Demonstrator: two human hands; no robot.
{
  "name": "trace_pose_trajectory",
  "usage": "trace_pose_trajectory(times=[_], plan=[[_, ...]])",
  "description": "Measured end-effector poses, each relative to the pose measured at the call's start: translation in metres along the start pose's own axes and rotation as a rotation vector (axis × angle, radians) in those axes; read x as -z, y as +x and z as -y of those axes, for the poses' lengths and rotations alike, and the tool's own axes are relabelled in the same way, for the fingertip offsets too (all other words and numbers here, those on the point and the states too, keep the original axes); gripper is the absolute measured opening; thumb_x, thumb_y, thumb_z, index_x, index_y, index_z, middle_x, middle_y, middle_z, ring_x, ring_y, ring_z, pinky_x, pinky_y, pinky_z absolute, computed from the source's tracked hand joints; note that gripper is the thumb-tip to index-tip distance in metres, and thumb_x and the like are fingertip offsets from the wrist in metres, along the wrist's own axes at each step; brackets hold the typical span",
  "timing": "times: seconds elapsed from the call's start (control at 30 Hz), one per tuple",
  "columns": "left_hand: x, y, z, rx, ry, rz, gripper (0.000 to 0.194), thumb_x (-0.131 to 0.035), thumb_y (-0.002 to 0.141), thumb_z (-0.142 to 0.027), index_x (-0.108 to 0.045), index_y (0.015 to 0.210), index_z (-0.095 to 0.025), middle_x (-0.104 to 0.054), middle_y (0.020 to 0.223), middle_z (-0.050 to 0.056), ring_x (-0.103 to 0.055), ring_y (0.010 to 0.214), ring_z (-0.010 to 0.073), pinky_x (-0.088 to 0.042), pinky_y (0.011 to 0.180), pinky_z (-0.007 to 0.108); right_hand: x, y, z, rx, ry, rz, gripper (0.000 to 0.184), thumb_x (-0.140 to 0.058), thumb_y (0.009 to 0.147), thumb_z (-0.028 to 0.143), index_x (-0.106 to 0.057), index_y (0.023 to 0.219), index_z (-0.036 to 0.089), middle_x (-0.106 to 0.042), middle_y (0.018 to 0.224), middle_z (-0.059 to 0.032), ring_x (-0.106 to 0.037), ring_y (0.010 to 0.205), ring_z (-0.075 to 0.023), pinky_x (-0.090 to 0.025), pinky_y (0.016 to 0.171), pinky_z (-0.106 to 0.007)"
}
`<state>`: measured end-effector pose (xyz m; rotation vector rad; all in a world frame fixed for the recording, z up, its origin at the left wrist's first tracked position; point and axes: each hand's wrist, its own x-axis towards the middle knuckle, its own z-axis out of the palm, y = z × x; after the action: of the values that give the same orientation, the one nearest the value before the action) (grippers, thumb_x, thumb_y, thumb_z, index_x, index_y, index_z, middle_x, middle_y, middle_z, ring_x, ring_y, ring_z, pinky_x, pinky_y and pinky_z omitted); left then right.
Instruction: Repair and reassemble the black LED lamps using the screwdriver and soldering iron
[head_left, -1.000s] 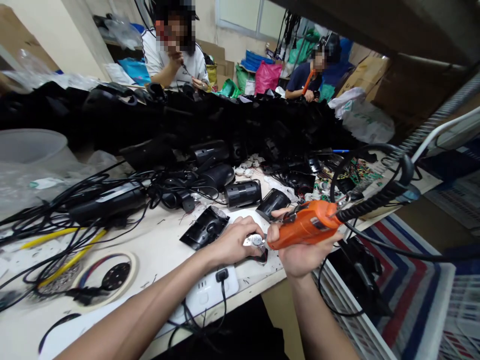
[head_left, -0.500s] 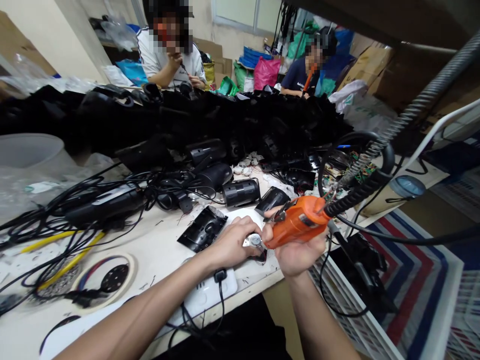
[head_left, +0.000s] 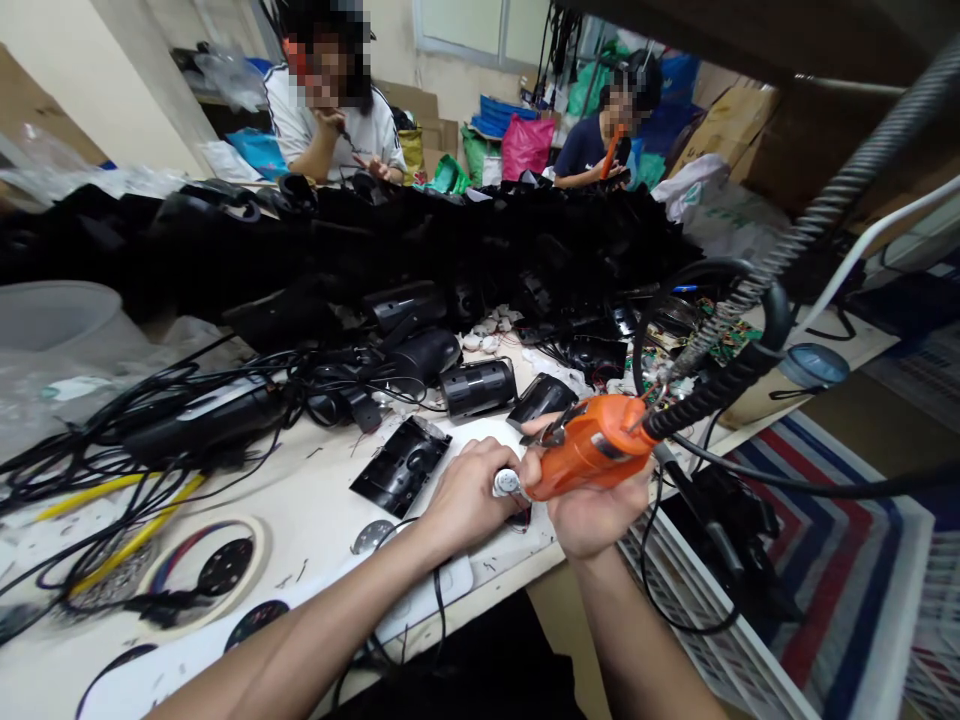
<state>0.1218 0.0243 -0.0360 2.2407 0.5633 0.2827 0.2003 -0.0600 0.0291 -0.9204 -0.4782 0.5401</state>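
Note:
My right hand (head_left: 600, 515) is wrapped round an orange electric screwdriver (head_left: 589, 450), whose nose points left towards my other hand. My left hand (head_left: 474, 495) pinches a small round silver part (head_left: 505, 482) right at the screwdriver's nose. A dark piece with thin red wires shows partly beneath it, mostly hidden by my fingers. Just left of my left hand an open black plastic housing (head_left: 401, 467) lies on the white worktable (head_left: 311, 500). Two more black housings, one closed-looking (head_left: 478, 387) and one tilted (head_left: 544, 400), lie beyond my hands.
A coiled spring cable (head_left: 817, 215) runs from the screwdriver to the upper right. Tangled black cords (head_left: 225, 400) and a tape roll (head_left: 259, 560) lie left. A dark heap (head_left: 337, 240) spans the back, with two people behind. A white basket (head_left: 712, 610) stands at right.
The view has shifted slightly. My left hand and the round part sit a little further left and the silver face is turned more upward. Both hands keep their hold.

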Motion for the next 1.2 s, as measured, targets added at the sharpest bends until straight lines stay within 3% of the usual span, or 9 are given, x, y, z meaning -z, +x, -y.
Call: trace_pose_trajectory(times=[0.2,0.37,0.57,0.73,1.2], plan=[[0.002,0.002,-0.005,0.051,0.014,0.031,0.015,-0.073,0.067,-0.019,-0.061,0.076,-0.023,-0.060,0.087,0.001,-0.054,0.092,0.0241,-0.041,0.074,0.032,-0.002,-0.002,0.017,-0.004,-0.089,0.057,0.061,-0.047,0.070,0.079,-0.070,0.078,0.023,-0.061,0.053,-0.0038,-0.054,0.039,-0.0203,-0.042,0.038,-0.034],[0.005,0.000,-0.001,0.033,0.009,0.028,0.022,-0.077,0.067,-0.022,-0.061,0.083,-0.023,-0.062,0.093,0.003,-0.054,0.094,0.0254,-0.042,0.080,0.036,-0.007,-0.005,0.034,0.151,-0.023,0.019,0.054,-0.043,0.081,0.069,-0.072,0.082,0.023,-0.067,0.062,-0.0059,-0.060,0.046,-0.0226,-0.048,0.046,-0.037],[0.009,-0.006,0.013,0.000,-0.088,0.001,0.028,-0.079,0.067,-0.023,-0.062,0.089,-0.022,-0.064,0.094,0.002,-0.056,0.094,0.0248,-0.043,0.083,0.036,-0.021,0.000,0.008,-0.017,0.046,0.093,0.055,-0.042,0.076,0.072,-0.071,0.077,0.025,-0.064,0.061,-0.0048,-0.055,0.043,-0.0203,-0.042,0.041,-0.034],[0.010,-0.007,0.011,0.018,-0.106,-0.003,0.028,-0.077,0.065,-0.019,-0.062,0.089,-0.022,-0.064,0.092,0.001,-0.057,0.092,0.0244,-0.044,0.083,0.036,-0.025,0.003,-0.014,0.054,0.046,0.039,0.043,-0.044,0.079,0.063,-0.065,0.082,0.026,-0.069,0.077,-0.0050,-0.052,0.041,-0.0171,-0.038,0.038,-0.031],[0.007,-0.008,0.015,0.005,-0.097,0.009,0.025,-0.076,0.069,-0.021,-0.064,0.091,-0.020,-0.061,0.096,0.003,-0.054,0.095,0.0247,-0.044,0.085,0.037,-0.023,0.004,-0.014,0.064,0.069,0.125,0.045,-0.053,0.077,0.066,-0.070,0.086,0.025,-0.071,0.073,-0.0037,-0.055,0.041,-0.0169,-0.045,0.038,-0.031]])
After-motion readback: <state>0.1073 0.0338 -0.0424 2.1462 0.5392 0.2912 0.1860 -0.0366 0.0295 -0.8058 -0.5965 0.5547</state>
